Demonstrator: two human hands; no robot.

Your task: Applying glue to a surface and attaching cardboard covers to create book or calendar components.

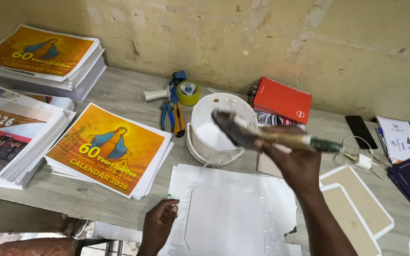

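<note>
My right hand (294,161) grips a worn, glue-caked brush (243,130) by its green-tipped handle, bristles pointing left above the rim of a white plastic bucket (219,125). My left hand (160,223) rests with its fingers curled on the left edge of a white sheet (228,213) that lies on the table in front of me. A smaller white rectangle sits in the middle of that sheet, with wet glue streaks around it.
Stacks of orange printed calendar sheets (110,149) lie at the left. Behind the bucket are a tape dispenser (181,90), pliers, a utility knife and a red spiral notebook (282,99). At the right lie a phone (360,132), a charger, brown cardboard pieces (357,208) and dark booklets.
</note>
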